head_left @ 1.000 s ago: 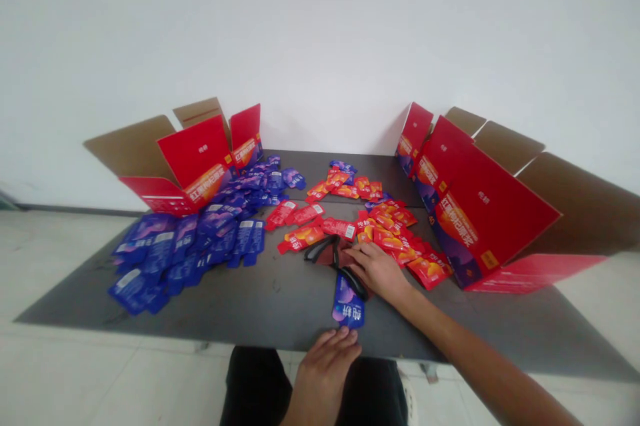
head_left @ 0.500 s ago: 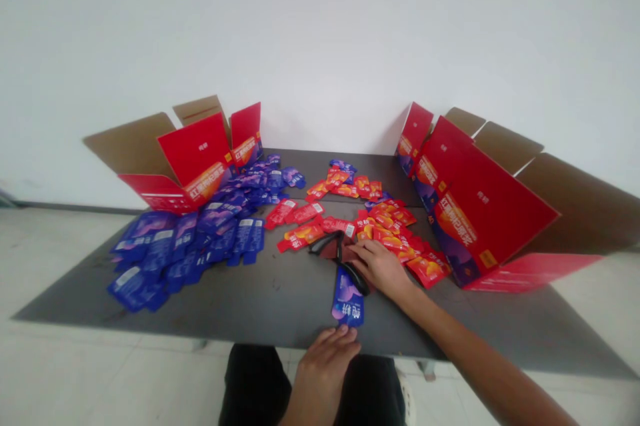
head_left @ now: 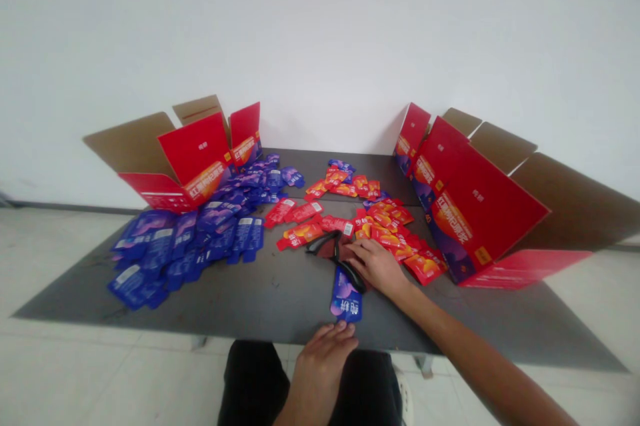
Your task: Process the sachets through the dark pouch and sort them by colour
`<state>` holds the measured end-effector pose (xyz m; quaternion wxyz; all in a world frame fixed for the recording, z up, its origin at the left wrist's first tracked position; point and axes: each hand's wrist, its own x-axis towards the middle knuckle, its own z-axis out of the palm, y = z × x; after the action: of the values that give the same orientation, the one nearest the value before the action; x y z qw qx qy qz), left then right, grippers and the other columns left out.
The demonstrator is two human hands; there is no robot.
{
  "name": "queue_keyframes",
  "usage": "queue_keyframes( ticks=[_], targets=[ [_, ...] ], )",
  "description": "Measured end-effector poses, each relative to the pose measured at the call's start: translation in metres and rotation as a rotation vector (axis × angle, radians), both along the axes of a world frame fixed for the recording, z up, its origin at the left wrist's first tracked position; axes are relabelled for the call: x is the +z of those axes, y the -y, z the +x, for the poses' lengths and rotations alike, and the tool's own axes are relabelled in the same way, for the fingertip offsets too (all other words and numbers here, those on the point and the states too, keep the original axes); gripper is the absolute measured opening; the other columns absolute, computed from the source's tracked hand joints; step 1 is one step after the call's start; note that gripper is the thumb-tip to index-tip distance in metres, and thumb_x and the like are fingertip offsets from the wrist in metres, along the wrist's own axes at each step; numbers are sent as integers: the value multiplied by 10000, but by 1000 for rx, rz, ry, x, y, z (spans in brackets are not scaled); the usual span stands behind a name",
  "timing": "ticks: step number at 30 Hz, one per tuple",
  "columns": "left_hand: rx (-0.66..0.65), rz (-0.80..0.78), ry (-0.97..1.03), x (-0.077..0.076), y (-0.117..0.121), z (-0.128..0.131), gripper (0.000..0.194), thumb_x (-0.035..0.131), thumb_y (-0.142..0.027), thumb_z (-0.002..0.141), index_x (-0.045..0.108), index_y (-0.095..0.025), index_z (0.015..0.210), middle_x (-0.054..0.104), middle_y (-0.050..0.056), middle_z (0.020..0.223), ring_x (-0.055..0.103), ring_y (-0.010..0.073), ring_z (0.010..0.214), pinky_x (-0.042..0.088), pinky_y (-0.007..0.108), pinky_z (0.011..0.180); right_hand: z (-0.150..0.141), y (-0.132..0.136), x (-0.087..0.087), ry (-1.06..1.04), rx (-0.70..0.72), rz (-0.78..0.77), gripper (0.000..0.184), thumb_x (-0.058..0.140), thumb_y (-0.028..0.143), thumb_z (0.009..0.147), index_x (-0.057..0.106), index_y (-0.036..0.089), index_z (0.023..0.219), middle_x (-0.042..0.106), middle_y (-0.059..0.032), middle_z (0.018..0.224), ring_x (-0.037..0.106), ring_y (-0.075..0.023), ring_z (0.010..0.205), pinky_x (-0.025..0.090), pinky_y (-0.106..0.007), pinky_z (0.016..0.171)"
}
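A pair of dark-tinted glasses [head_left: 326, 249] with a black frame and reddish-brown lenses lies near the table's middle. My right hand [head_left: 379, 266] has its fingers closed over the right-hand lens. Partly beneath the glasses is a blue pouch [head_left: 346, 299], its printed face up. My left hand [head_left: 326, 353] rests at the front table edge, palm down, fingers stretched toward the pouch's near end; whether they touch it I cannot tell. Red-orange pouches [head_left: 387, 223] lie scattered just beyond and right of the glasses.
A heap of blue pouches [head_left: 165, 243] covers the grey table's [head_left: 260, 309] left part. Open red cartons [head_left: 205, 149] stand behind it at left. More open red cartons [head_left: 480, 219] line the right side. A white wall [head_left: 320, 46] rises behind the table.
The view has shifted very slightly. Both hands, the glasses and the pouches keep the same places relative to each other.
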<state>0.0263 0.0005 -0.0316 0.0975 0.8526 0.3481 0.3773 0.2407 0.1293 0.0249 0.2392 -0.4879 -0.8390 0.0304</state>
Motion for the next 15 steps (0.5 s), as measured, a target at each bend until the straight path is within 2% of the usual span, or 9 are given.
queue_keyframes(
  ticks=[2,4,7,9,12,15],
  targets=[
    [5,-4,-2,1,0,1,409,402,10,941,693,-223,1108,766,11,1189,731,197,1101,599,379,987,0,4,7,-17,-3,21,281,585,277,993,661,208,1255,684,-113,1152,646,-263,1068,574,-428,918],
    [9,-1,10,4,1,2,410,397,11,937,697,-222,1092,777,10,1149,742,197,1072,608,372,968,-8,27,9,-54,44,13,305,558,280,1007,634,225,1297,672,-109,1189,636,-248,1086,565,-416,941],
    [30,-50,19,9,3,5,402,390,4,933,707,-227,1020,797,4,978,771,187,914,622,362,925,-21,67,4,-79,177,-65,334,567,267,1003,608,261,1334,671,-79,1203,635,-221,1096,562,-367,948],
    [32,-54,25,10,3,4,411,379,6,933,707,-225,1024,797,4,960,772,186,890,623,368,921,-24,74,-3,-88,204,-99,330,588,271,997,614,274,1327,676,-63,1188,640,-206,1088,560,-343,943],
    [5,-5,19,9,2,2,420,377,14,933,695,-211,1090,784,19,1120,749,199,1047,612,385,956,-16,46,-7,-64,113,-76,310,613,292,988,636,247,1294,681,-71,1170,646,-210,1074,559,-349,944],
    [6,-6,-1,4,0,0,396,403,10,936,693,-213,1087,771,15,1172,737,196,1085,612,389,963,-2,7,0,8,15,-31,285,611,288,986,661,206,1255,687,-98,1153,652,-243,1065,571,-383,918]
  ],
)
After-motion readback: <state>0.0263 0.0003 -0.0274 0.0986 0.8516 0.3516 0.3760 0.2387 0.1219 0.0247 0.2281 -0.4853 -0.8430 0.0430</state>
